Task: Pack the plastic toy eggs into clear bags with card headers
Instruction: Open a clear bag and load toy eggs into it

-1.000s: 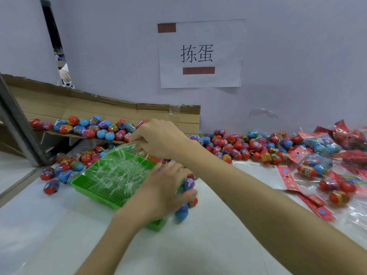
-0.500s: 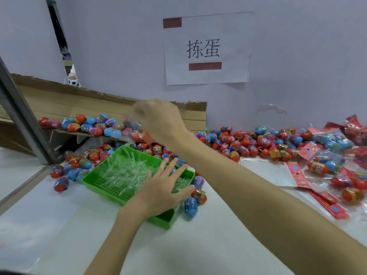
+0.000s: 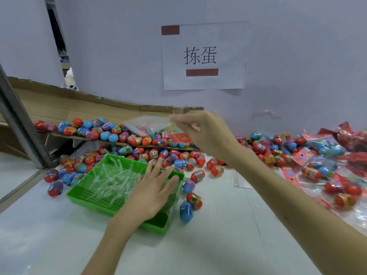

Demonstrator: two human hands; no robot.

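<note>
Wall sign (image 3: 204,56) reads 拣蛋 above loose toy eggs (image 3: 195,200).

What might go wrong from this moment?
The right hand pinches the clear bag by its edge; it may slip into the egg pile. The left hand lies flat on the tray; a shove might roll the loose eggs beside it.

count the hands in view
2. The left hand lies spread open over the green tray; the right hand is higher, above the toy eggs, its fingers pinching a clear bag.
</note>
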